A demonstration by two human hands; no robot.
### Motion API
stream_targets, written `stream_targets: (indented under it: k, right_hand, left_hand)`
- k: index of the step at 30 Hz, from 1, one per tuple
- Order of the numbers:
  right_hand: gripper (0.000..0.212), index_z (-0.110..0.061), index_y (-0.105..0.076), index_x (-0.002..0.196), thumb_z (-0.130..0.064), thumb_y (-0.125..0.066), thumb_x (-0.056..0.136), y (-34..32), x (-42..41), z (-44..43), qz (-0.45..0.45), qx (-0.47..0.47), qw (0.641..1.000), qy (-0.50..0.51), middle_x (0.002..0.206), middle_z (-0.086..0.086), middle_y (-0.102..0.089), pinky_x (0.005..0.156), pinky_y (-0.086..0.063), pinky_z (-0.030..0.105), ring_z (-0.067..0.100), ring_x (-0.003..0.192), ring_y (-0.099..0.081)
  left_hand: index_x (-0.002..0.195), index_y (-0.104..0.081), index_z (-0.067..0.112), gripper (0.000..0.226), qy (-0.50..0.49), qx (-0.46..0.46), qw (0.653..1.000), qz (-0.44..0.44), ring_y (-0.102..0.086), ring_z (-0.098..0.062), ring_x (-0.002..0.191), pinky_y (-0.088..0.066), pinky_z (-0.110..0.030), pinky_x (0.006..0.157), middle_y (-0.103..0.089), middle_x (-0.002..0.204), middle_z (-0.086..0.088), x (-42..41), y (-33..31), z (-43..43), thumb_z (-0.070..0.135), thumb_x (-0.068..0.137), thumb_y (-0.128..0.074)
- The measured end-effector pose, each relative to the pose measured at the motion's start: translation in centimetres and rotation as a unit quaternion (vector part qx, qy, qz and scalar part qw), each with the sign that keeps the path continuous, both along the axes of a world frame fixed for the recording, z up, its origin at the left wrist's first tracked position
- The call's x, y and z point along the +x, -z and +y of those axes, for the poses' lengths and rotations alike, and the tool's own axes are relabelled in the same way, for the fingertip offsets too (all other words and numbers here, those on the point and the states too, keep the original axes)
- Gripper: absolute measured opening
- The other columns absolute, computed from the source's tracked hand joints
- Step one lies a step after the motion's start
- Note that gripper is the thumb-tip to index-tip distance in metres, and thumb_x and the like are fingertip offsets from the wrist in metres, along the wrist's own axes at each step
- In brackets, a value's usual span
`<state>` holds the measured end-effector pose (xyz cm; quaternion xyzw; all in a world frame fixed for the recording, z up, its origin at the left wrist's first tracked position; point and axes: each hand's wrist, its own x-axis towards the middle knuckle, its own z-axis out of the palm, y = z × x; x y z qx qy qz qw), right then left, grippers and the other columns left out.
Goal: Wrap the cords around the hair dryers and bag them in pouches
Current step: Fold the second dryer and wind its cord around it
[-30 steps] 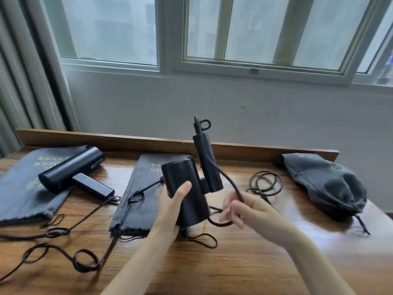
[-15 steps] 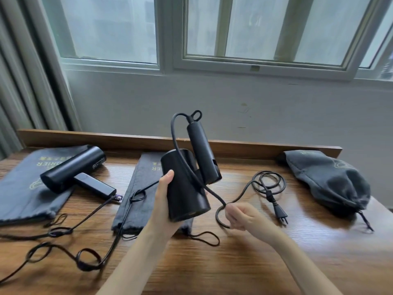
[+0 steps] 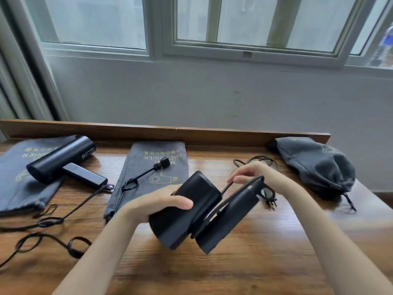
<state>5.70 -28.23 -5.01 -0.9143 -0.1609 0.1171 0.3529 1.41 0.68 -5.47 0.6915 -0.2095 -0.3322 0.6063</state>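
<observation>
Two hands work apart over a wood-grain table (image 3: pixel 255 265). Left hand (image 3: pixel 153 204) curls round the matte black cylindrical dryer (image 3: pixel 187 220), tilted above it; right hand (image 3: pixel 253 172) pinches its thin cord (image 3: pixel 228 186) by the handle (image 3: pixel 229 218).

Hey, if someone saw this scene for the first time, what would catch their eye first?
The black dryer held in mid-air at centre: the left hand grips its barrel while the right hand pinches its cord near the handle. Next, a second dryer lies on the left pouch, and a full pouch sits at far right.
</observation>
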Motion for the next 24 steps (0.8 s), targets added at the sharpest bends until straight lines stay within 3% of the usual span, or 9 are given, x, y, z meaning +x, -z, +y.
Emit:
stream_targets:
  k: [3,7,11,13,15,19,24]
  right_hand:
    - [0.01,-0.018,-0.074,0.086,-0.015,-0.064,0.085,-3.2,-1.2,0.5,-0.031,0.019,0.999,-0.001,0.086,0.003,-0.073,0.076,-0.051,0.02,0.009,0.079,-0.065]
    - [0.011,-0.031,-0.07,0.075,-0.024,-0.067,0.083,-3.7,-0.7,0.5,-0.092,-0.023,0.996,0.004,0.06,-0.02,-0.065,0.061,-0.042,0.019,-0.001,0.057,-0.053]
    - [0.016,-0.036,-0.064,0.07,-0.027,-0.067,0.084,-5.5,-1.4,1.6,-0.183,-0.041,0.982,0.02,0.061,-0.021,-0.062,0.062,-0.04,0.015,-0.005,0.063,-0.056]
    - [0.014,-0.032,-0.064,0.072,-0.029,-0.063,0.086,-5.7,-2.1,2.2,-0.22,-0.044,0.974,0.038,0.063,-0.015,-0.061,0.059,-0.04,0.014,-0.001,0.061,-0.055]
    - [0.019,-0.029,-0.063,0.073,-0.03,-0.055,0.091,-6.0,-3.0,3.2,-0.22,-0.032,0.974,0.041,0.055,-0.011,-0.054,0.052,-0.036,0.015,0.004,0.051,-0.047]
    - [0.031,-0.025,-0.06,0.073,-0.028,-0.041,0.098,-3.9,-4.0,5.5,-0.128,0.014,0.992,0.006,0.046,-0.012,-0.042,0.048,-0.031,0.015,0.002,0.044,-0.036]
    - [0.033,-0.02,-0.06,0.079,-0.028,-0.036,0.1,1.4,-3.9,7.7,-0.007,-0.008,0.997,-0.071,0.051,-0.011,-0.047,0.055,-0.036,0.018,0.004,0.05,-0.041]
  left_hand:
    - [0.112,-0.058,0.021,0.063,-0.01,0.069,0.996,-0.061,-0.067,-0.015,0.091,-0.052,-0.022,0.074,-0.069,0.104,0.0,0.3,-0.5,-0.3,0.049,0.056,-0.068]
    - [0.102,-0.056,0.035,0.053,-0.016,0.187,0.967,-0.17,-0.065,-0.003,0.085,-0.051,-0.018,0.072,-0.067,0.097,0.013,0.3,-2.0,-1.1,0.055,0.055,-0.068]
    - [0.096,-0.054,0.037,0.053,-0.117,0.23,0.943,-0.21,-0.063,-0.003,0.083,-0.05,-0.024,0.071,-0.064,0.093,0.015,0.9,-1.9,-1.9,0.061,0.051,-0.069]
    - [0.098,-0.056,0.034,0.061,-0.212,0.173,0.946,-0.174,-0.063,-0.008,0.086,-0.051,-0.03,0.076,-0.065,0.095,0.011,1.5,-1.0,-2.0,0.063,0.046,-0.069]
    - [0.094,-0.056,0.031,0.045,-0.3,0.09,0.938,-0.145,-0.062,-0.011,0.088,-0.049,-0.029,0.074,-0.065,0.095,0.008,1.9,-0.3,-2.3,0.053,0.058,-0.075]
    - [0.105,-0.06,0.016,0.035,-0.427,-0.077,0.901,-0.028,-0.063,-0.02,0.087,-0.051,-0.03,0.071,-0.067,0.103,-0.009,2.6,1.0,-3.2,0.034,0.077,-0.071]
    - [0.108,-0.061,0.005,0.054,-0.387,-0.291,0.867,0.117,-0.065,-0.022,0.071,-0.052,-0.028,0.056,-0.066,0.09,-0.013,1.9,2.6,-3.4,0.044,0.071,-0.064]
